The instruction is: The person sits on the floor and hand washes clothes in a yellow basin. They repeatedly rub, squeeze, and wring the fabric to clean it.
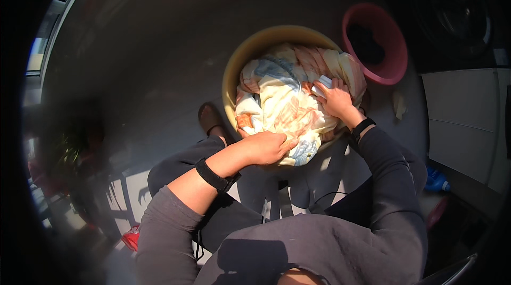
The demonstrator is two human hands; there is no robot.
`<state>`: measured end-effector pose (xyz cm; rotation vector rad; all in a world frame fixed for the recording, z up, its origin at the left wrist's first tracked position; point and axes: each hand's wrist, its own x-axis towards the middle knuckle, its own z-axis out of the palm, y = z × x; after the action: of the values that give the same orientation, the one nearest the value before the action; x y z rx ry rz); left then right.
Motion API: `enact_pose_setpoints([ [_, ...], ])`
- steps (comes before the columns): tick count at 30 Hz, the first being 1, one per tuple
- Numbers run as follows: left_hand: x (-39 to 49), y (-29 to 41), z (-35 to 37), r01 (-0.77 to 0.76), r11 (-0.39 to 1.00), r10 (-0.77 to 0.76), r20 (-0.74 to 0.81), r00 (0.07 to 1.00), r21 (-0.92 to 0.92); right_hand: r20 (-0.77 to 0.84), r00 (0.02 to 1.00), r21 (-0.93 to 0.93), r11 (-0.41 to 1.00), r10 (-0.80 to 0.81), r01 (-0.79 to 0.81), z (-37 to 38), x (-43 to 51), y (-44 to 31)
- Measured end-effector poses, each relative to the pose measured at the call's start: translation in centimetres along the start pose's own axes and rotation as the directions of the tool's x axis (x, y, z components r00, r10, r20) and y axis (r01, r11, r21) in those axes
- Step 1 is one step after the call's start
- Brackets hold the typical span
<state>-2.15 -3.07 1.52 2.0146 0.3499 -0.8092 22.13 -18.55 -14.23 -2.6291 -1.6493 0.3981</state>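
Note:
A large yellow basin (235, 61) stands on the floor between my feet, heaped with a patterned cloth (293, 105) in cream, pink and blue. My left hand (265, 148) grips a fold of this cloth at the basin's near edge. Under the fingers of my right hand (337, 97) is a small white block (322, 85), perhaps soap, held against the cloth on the right side. Part of the cloth hangs over the basin's right and near rim.
A pink basin (395, 69) with dark cloth inside stands beyond, at the right. Farther right are a front-loading washing machine (459, 13) and a pale cabinet (463, 97). A blue bottle (436, 181) lies near the cabinet. Plants (72, 149) stand at the left.

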Motion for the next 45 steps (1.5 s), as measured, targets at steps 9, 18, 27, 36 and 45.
enact_pose_setpoints([
  [9,11.0,-5.8,3.5,0.475,0.878,-0.467,-0.300,0.831,-0.052,-0.019,1.000,0.100,0.995,0.015,-0.013,0.3,-0.9,1.5],
  [18,13.5,-6.9,5.2,0.367,0.918,-0.233,-0.545,0.806,0.150,0.026,0.999,0.210,0.977,0.023,-0.028,0.2,-1.6,2.1],
  [27,11.7,-2.8,1.1,-0.244,0.263,-0.547,-0.352,0.760,-0.933,-0.366,0.922,0.722,0.663,0.127,0.196,-2.9,-0.9,-9.1],
  [36,2.6,3.3,-3.8,-0.361,-0.247,-0.115,-0.343,0.932,-0.899,0.335,0.881,0.540,0.698,0.334,-0.470,-2.4,1.4,-3.7],
  [45,1.3,3.6,-4.9,-0.420,-0.218,-0.238,-0.369,0.898,-0.881,-0.499,0.867,0.652,0.665,0.014,0.364,-3.2,1.5,-12.0],
])
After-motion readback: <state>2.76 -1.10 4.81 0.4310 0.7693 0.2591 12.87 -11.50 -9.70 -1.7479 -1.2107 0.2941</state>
